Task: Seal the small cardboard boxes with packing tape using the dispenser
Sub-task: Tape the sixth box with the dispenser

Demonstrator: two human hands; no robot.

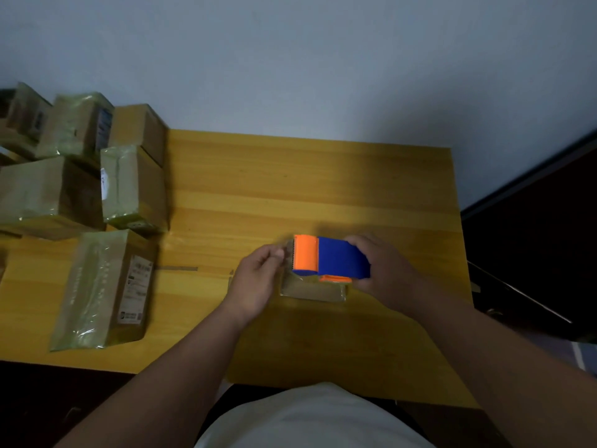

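We see a blue and orange tape dispenser (329, 260) held just above a small flat cardboard box (313, 291) near the bench's middle. To the left, several tape-wrapped cardboard boxes (129, 185) sit clustered, one (103, 289) lying nearer.

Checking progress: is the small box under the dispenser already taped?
Taped: glossy clear tape covers the small brown cardboard box below the blue-and-orange tape dispenser.

The tape dispenser (329, 258) and right hand (384, 273) hide most of the small box (310, 291).
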